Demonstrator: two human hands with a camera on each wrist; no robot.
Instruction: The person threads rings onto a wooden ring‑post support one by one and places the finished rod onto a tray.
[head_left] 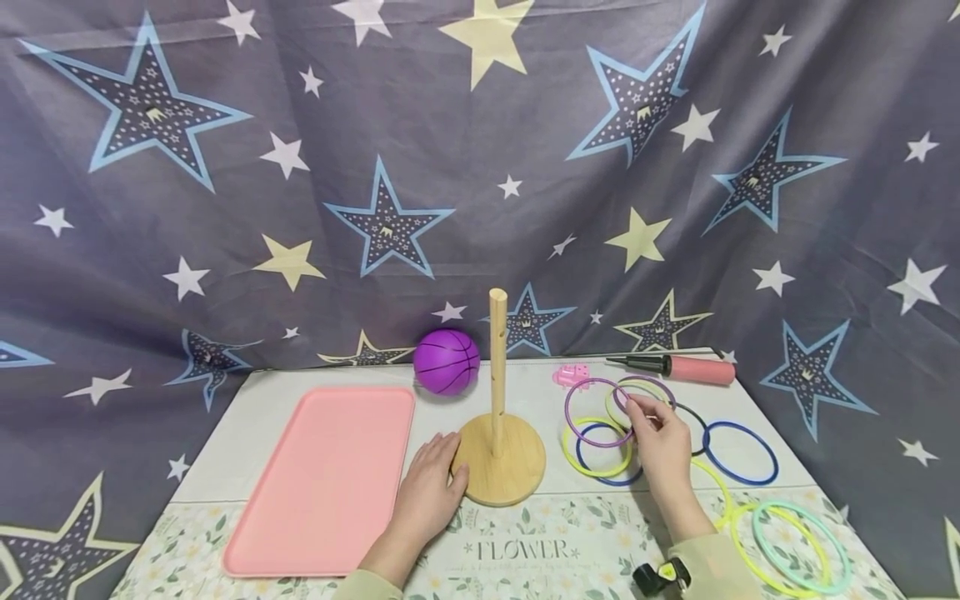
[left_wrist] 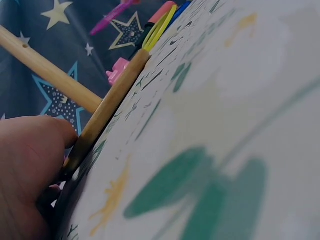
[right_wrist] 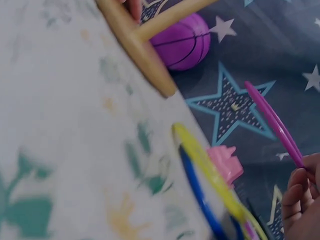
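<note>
My right hand (head_left: pixel 662 446) pinches a purple ring (head_left: pixel 567 408) by its right side. In the right wrist view the purple ring (right_wrist: pixel 274 122) is seen nearly edge-on, raised above the other rings. Below it on the table lie a yellow ring (head_left: pixel 566 450) and a blue ring (head_left: pixel 622 482), overlapping. My left hand (head_left: pixel 429 485) rests at the left edge of the round wooden base (head_left: pixel 517 479), its fingers fairly straight. From that base rises an upright wooden post (head_left: pixel 498 358) with no ring on it. The left wrist view shows the thumb side against the base (left_wrist: pixel 107 110).
Left of the base lies a pink tray (head_left: pixel 330 475). A purple ball (head_left: pixel 447 362) sits behind, near the starry curtain. At the back right are a small pink toy (head_left: pixel 572 376) and a hand pump (head_left: pixel 697 370). Several more rings, including a mint ring (head_left: pixel 843 567) and a blue ring (head_left: pixel 776 467), lie right.
</note>
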